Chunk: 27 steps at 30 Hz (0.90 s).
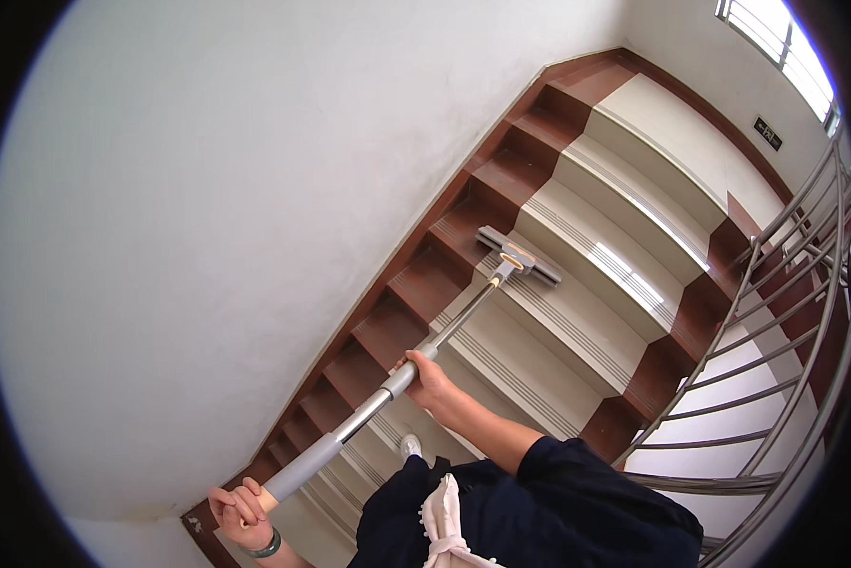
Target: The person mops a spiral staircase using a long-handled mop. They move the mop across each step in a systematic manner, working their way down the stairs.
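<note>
My left hand (243, 512), with a dark bracelet at its wrist, is closed around the top end of a sponge mop's grey handle (301, 468). Farther down the pole, my right hand (425, 380) grips a grey sleeve. The metal pole (461, 319) slants away from me to the mop head (516, 257), which is grey with yellow-orange parts. That head lies across a pale stair tread near its brown left border. Its sponge is mostly hidden beneath the frame.
Stairs (574, 280) with pale middles, brown sides and grooved edges rise to a landing (681, 121). A white wall (205, 213) bounds the left. Metal railings (738, 387) curve along the right. My white shoe (411, 446) stands on a lower step. A window (780, 42) is beyond.
</note>
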### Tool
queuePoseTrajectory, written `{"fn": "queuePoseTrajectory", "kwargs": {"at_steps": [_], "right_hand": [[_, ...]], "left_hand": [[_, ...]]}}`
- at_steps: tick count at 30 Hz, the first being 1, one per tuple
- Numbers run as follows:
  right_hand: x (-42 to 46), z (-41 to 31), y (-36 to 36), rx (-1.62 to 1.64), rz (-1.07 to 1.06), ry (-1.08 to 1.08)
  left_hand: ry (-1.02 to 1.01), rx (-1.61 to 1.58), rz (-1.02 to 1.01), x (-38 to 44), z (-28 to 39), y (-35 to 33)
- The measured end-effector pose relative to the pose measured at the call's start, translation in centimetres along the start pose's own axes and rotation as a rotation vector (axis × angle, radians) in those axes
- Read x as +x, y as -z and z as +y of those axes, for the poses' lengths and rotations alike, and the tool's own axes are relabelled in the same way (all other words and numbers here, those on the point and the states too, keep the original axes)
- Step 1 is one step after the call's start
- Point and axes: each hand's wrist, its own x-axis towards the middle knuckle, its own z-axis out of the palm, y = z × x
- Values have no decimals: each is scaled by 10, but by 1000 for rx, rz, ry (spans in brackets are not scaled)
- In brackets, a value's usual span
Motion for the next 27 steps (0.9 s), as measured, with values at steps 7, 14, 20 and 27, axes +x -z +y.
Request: {"fn": "queuePoseTrajectory", "kwargs": {"at_steps": [7,14,20,27], "right_hand": [[66,-39,-62,31,-102,66],[115,-54,-100,-119,-57,113],[141,-45,-113,75,-44,86],[98,-56,-69,82,-70,128]], "left_hand": [[17,104,72,68,-28,-20],[-83,60,241,138,-60,-12],[-31,43,378,173,-71,6],[-14,75,309,155,-65,-15]]}}
